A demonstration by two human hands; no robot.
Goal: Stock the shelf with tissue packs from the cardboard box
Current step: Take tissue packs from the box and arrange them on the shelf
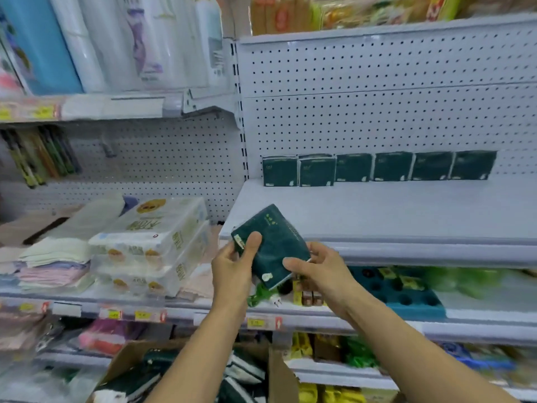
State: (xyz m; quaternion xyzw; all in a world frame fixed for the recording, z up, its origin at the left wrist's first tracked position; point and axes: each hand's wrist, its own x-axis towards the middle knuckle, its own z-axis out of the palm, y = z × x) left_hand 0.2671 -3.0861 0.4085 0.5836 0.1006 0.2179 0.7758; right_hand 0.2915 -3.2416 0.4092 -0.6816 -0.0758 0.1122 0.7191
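Both hands hold one dark green tissue pack (pixel 273 245) in the air just in front of the white shelf (pixel 377 210), tilted with its top end leaning away to the left. The left hand (pixel 232 266) grips the pack's left edge, thumb curled over the front face near the upper left corner and fingers behind it. The right hand (pixel 319 271) pinches the lower right edge, thumb lying across the front and fingers curled underneath. Below the forearms sits an open cardboard box (pixel 128 362) with more green packs lying loose inside; their number cannot be told, since the arms cover part of them. To the left, on the neighbouring shelf, two large clear-wrapped bundles of tissue (pixel 151 242) are stacked one on the other, beside folded cloths (pixel 55 266). On the white shelf, well apart from the held pack, six green packs (pixel 377 168) stand upright in one row against the pegboard back wall (pixel 377 112), side by side and touching or nearly so, starting at the shelf's left end.
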